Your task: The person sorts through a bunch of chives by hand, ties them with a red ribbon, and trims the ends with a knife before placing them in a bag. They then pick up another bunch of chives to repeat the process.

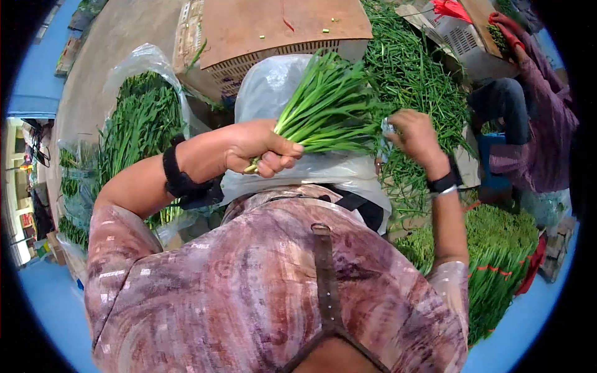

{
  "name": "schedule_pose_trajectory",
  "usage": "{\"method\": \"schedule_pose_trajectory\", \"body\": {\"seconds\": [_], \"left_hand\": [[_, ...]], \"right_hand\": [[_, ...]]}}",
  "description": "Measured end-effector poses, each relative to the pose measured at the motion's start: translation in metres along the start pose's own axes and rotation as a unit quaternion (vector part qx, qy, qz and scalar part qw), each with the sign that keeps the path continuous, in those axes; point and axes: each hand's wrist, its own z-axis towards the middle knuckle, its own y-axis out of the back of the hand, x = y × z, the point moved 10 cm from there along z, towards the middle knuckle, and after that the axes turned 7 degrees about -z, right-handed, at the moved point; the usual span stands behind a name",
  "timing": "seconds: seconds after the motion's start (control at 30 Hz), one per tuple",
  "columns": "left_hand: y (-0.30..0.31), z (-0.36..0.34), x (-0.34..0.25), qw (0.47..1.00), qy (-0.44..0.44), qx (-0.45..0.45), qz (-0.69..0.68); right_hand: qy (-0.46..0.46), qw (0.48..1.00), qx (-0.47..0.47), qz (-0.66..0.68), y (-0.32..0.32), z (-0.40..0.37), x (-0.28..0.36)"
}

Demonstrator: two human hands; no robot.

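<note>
In the head view my left hand (267,152) is closed around the pale stem ends of a bunch of green chives (329,112). The long flat leaves fan out up and to the right above my lap. My right hand (418,138) is raised beside the leaf tips, with its fingers curled. A small shiny bluish-white thing (388,128) shows at those fingers; I cannot make out what it is. Clear plastic sheeting (273,74) covers my lap beneath the bunch.
A brown board (280,31) rests on a perforated crate ahead. Loose green leaves (416,74) are heaped to its right. A plastic bag of greens (140,118) stands at left. Tied bundles (497,248) lie at lower right. Another person (535,124) sits at the right by a crate.
</note>
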Motion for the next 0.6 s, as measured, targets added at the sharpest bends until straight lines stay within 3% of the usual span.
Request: {"method": "schedule_pose_trajectory", "body": {"seconds": [0.03, 0.1, 0.13, 0.2, 0.27, 0.33, 0.4, 0.47, 0.6], "left_hand": [[0.001, 0.001, 0.002, 1.0, 0.003, -0.003, 0.001], [0.002, 0.004, 0.002, 1.0, 0.003, 0.007, 0.005], [0.001, 0.005, 0.001, 1.0, 0.008, 0.007, 0.0], [-0.003, 0.007, 0.004, 1.0, 0.025, 0.003, -0.01], [-0.003, 0.011, 0.005, 0.999, 0.036, -0.007, -0.01], [-0.005, 0.013, 0.005, 0.999, 0.042, -0.013, -0.008], [-0.001, 0.015, 0.006, 0.998, 0.042, -0.039, 0.016], [0.009, 0.015, 0.004, 0.993, 0.015, -0.095, 0.061], [0.001, -0.012, 0.001, 0.985, 0.005, -0.098, 0.139]], "right_hand": [[-0.082, 0.988, 0.033, -0.129, -0.031, -0.029, -0.061], [-0.329, 0.892, 0.269, -0.156, -0.053, -0.089, -0.151], [-0.344, 0.899, 0.24, -0.127, -0.03, -0.089, -0.153], [-0.31, 0.947, 0.069, -0.047, 0.026, -0.07, -0.12], [-0.188, 0.977, -0.095, 0.018, 0.079, -0.036, -0.044], [-0.047, 0.977, -0.133, 0.159, 0.118, 0.003, 0.054], [0.121, 0.966, -0.14, 0.18, 0.12, 0.025, 0.134], [0.202, 0.95, -0.141, 0.192, 0.107, 0.043, 0.179], [0.169, 0.974, -0.086, 0.127, 0.053, 0.067, 0.174]]}}
